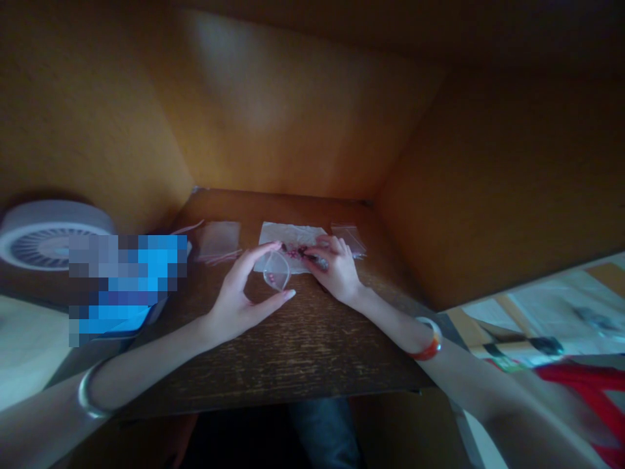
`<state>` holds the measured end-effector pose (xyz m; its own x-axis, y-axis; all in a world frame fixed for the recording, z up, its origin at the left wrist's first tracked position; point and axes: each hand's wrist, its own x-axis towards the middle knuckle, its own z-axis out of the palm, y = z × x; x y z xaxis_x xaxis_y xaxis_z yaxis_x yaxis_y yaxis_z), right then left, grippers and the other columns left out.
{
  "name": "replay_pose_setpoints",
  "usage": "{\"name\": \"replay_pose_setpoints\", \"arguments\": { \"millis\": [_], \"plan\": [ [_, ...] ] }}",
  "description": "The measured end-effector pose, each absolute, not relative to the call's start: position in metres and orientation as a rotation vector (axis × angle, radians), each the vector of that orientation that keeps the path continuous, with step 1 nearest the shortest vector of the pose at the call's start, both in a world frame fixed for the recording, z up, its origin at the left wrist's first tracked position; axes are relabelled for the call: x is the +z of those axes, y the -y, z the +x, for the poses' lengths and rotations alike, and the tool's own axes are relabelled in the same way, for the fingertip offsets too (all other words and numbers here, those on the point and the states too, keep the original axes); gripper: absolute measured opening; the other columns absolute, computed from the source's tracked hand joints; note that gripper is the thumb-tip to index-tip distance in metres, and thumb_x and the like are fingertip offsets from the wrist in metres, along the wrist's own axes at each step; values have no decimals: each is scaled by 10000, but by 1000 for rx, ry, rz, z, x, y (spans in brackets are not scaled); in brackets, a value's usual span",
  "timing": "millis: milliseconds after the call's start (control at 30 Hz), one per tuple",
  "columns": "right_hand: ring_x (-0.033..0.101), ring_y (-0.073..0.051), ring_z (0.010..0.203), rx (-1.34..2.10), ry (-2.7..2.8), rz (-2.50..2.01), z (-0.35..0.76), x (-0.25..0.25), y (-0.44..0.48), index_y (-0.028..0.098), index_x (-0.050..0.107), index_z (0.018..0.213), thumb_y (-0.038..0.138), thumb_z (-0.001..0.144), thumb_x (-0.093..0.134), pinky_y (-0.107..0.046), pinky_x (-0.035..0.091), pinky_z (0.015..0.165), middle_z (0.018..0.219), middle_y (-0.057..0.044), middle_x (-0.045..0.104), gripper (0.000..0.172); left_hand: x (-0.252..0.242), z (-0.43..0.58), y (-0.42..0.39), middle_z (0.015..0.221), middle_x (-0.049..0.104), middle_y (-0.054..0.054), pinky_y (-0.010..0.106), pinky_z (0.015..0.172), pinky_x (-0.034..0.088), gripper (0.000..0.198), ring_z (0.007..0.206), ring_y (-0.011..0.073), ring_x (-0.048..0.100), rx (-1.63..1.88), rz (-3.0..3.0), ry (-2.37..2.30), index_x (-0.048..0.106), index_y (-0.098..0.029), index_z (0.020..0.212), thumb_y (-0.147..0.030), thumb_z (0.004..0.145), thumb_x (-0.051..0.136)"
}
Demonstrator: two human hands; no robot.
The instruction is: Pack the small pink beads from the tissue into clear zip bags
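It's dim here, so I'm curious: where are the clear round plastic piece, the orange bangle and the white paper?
clear round plastic piece point(277, 271): head view, its middle.
orange bangle point(430, 346): head view, its outer band.
white paper point(288, 235): head view, its bare far part.

Now over the wooden shelf point(297, 345), and dead centre, a sheet of paper point(288, 238)! Just left of it, a small plastic bag point(219, 240); just right, a second plastic bag point(347, 238). At the paper's near edge, a round plastic cup point(277, 271), the left hand point(234, 306) curved around it, the right hand point(336, 270) on the paper. Far left, beside the shelf, a round fan point(49, 234).
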<state>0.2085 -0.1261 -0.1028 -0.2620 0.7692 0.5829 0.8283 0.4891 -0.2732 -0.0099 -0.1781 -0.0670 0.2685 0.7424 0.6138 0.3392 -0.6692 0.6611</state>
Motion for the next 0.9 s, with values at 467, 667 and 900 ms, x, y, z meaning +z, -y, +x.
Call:
{"name": "replay_pose_setpoints", "arguments": {
  "millis": [467, 667, 900],
  "plan": [
    [443, -274, 1318, -277, 2292, -1074, 208, -89, 136, 277, 761, 868, 283, 889, 592, -473, 371, 1022, 1378, -11, 544, 170, -68, -11, 177, 1255, 602, 106, 441, 1051, 417, 485, 1172, 240, 569, 1312, 1807, -876, 502, -206, 1253, -279, 812, 690],
    [444, -299, 1314, -199, 2358, -1069, 209, -92, 133, 261, 764, 800, 235, 853, 632, -490, 390, 1003, 1373, -21, 548, 145, -65, -9, 175, 1245, 609, 104, 448, 1061, 412, 435, 1170, 232, 572, 1253, 1681, -889, 538, -198, 1201, -319, 812, 689],
    [467, -304, 1290, -124, 2293, -1169, 208, -91, 133, 280, 757, 904, 193, 833, 636, -520, 425, 963, 1342, -29, 572, 165, -65, -9, 176, 1261, 608, 101, 463, 1044, 433, 459, 1164, 236, 580, 1176, 1738, -863, 542, -218, 1219, -328, 801, 697]
  ]
}}
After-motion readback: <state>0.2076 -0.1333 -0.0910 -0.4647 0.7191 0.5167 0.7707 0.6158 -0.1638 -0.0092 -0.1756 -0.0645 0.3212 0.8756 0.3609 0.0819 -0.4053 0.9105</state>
